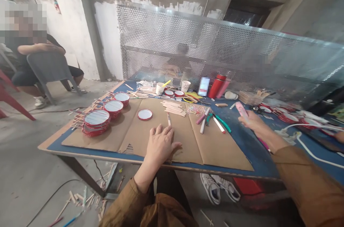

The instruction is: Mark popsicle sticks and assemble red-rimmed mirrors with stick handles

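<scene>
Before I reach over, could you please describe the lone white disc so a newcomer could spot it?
A brown cardboard sheet lies on the blue table. On it, between the stacked red-rimmed discs and the pile of wooden sticks, is the white disc with a red rim. Unlike the stacked ones, it lies alone.

Stacks of red-rimmed discs (96, 117), bench (51, 143) left: three. Lone disc (144, 114) — one. Paper cups (160, 88): three, two upright, one tipped. Red flask (217, 85), pink bottle (225, 88), pink-and-white tube (242, 109), cardboard sheet (158, 103), red-capped marker (219, 125) — one each. White shoes (211, 188) below: two. Wooden sticks (173, 108): overlapping, uncountable.
</scene>
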Tool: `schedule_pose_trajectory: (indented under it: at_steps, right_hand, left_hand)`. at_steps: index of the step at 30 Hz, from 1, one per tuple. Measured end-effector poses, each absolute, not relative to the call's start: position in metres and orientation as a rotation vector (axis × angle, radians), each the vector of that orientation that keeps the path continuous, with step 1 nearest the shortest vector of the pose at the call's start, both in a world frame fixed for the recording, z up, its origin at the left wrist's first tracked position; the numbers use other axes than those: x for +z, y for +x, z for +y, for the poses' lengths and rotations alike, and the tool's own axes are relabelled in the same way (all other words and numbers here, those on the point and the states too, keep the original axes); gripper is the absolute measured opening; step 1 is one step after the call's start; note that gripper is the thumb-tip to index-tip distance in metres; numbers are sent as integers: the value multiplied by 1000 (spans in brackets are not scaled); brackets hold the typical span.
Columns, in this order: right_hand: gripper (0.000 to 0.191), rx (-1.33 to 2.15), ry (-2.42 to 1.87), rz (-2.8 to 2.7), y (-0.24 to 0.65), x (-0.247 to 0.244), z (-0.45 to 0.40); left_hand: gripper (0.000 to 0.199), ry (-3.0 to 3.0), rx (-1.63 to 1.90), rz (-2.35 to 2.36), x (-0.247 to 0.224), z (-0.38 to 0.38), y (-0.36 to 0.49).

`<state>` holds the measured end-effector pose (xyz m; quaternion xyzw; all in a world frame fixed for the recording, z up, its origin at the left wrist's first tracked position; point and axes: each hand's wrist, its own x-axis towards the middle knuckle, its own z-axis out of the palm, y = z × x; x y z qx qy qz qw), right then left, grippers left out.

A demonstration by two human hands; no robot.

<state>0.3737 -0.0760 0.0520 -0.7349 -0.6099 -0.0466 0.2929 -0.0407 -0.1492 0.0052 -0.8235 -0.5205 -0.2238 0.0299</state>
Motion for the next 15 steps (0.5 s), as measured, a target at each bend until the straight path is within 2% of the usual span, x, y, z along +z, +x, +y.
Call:
schedule_pose_trajectory:
  at_steps: [3,6,9,10,12,15]
  right_hand:
    - [30,380,-1782,-1590,332,63,-88]
    - [35,633,-1634,-1612,283,72,-104]
    - [48,1250,-1349,-1408,241,73,-116]
    - [54,1357,-1265,-1361,229,71,-119]
    - [54,1521,-1174,-1272,211,67,-123]
    - [59,1625,-1096,-1225,193,62,-125]
  left_hand:
    - [41,-2541,-692,-1604,5,-149,-40]
    - [41,-2538,-691,-1603,4,-149,-41]
    - [42,-2532,-694,-1604,2,-148,-41]
    - [43,-2531,-695,-1603,2,-148,-41]
    - [44,-2528,-699,-1603,1,-148,-40]
    - [45,-2530,-702,-1604,1,-148,-41]
